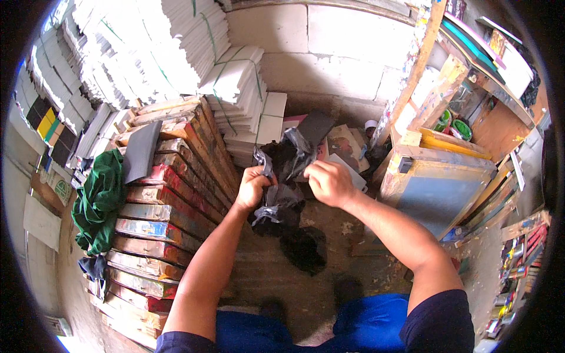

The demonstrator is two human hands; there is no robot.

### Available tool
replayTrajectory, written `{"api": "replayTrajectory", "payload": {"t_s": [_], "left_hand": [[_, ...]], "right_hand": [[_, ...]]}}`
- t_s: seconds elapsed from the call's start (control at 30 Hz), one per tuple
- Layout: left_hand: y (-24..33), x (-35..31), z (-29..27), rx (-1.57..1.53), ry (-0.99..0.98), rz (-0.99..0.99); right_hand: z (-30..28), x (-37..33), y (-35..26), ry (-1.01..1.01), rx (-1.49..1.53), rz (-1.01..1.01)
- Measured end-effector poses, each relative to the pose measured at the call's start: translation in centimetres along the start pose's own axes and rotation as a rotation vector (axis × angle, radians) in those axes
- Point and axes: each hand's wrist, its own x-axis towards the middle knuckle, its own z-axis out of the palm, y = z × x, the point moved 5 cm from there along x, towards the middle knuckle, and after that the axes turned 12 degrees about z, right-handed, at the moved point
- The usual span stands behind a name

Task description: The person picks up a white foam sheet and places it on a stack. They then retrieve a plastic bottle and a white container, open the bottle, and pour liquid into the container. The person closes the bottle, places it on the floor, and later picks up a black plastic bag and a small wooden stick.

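A crumpled black plastic bag (285, 197) hangs between my two hands, low over the floor. My left hand (253, 187) is closed on the left part of its rim, with a fold of shiny plastic rising above the fist. On the other side, my right hand (331, 182) pinches the rim with curled fingers. The mouth of the bag is spread between them, facing up. What lies inside it is too dark to make out. Below the bag, a black patch (303, 247) on the floor may be its shadow or more dark plastic; I cannot tell which.
Paint-stained wooden frames (156, 212) stand in a row at left, with a green cloth (100, 200) draped over them. Tied white stacks (235, 76) rise behind. A framed screen (432, 191) leans at right beneath cluttered shelves. Papers (347, 147) lie by the block wall (335, 35).
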Motion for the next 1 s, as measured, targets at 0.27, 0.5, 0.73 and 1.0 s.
{"api": "replayTrajectory", "payload": {"t_s": [0.27, 0.5, 0.73, 1.0], "left_hand": [[1.6, -0.4, 3.4, 0.403, -0.275, 0.223], [0.8, -0.7, 2.4, 0.472, -0.185, 0.281], [-0.8, -0.9, 1.8, 0.228, -0.028, 0.052], [1.1, -0.4, 2.5, 0.153, 0.135, 0.115]], "right_hand": [[3.3, -5.6, 0.9, -0.354, 0.107, 0.126], [3.6, -7.1, 4.8, -0.533, -0.147, 0.569], [2.0, -5.0, 4.4, -0.513, -0.228, 0.561], [2.4, -4.9, 4.8, -0.511, -0.010, 0.508]]}}
